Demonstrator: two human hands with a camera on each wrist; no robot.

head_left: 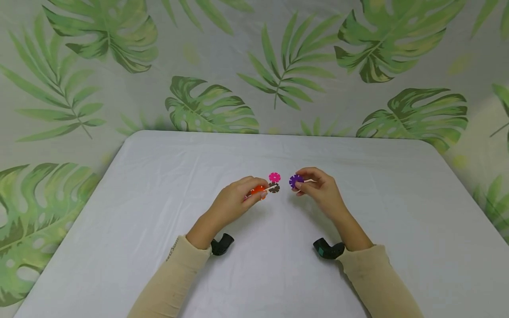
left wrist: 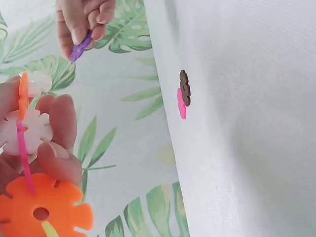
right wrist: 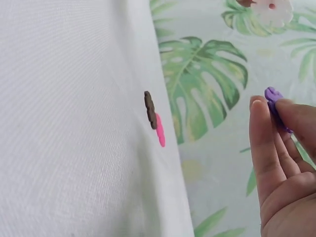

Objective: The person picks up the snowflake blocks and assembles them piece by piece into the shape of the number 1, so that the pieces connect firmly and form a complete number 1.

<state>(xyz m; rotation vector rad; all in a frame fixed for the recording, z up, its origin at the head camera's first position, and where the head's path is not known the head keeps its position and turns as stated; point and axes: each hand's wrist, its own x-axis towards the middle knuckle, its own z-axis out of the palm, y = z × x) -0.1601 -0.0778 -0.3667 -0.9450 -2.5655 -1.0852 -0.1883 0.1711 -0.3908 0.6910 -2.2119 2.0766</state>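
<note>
Mid-frame, I see left hand [head_left: 232, 198] pinching notched-disc chain [left wrist: 39, 131], right hand [head_left: 325, 190] pinching purple disc [head_left: 294, 180]; brown disc [head_left: 276, 190], pink disc [head_left: 275, 176] between, short of far edge [head_left: 278, 136]. White tabletop [head_left: 397, 198] widens below.

Our head cam looks forward and down from above the beige sleeves [head_left: 172, 274], far enough back to get the bare left hand [head_left: 234, 197], the bare right hand [head_left: 321, 191], the white cloth-covered table [head_left: 258, 282] and the pale leaf-print backdrop [head_left: 214, 106]. We've got the left wrist cam much closer, rolled sideways with the table on the right; the right wrist cam mirrors it, table on the left. All three share the flat notched discs: brown [right wrist: 150, 109], pink [right wrist: 160, 132] and purple [head_left: 293, 180].
</note>
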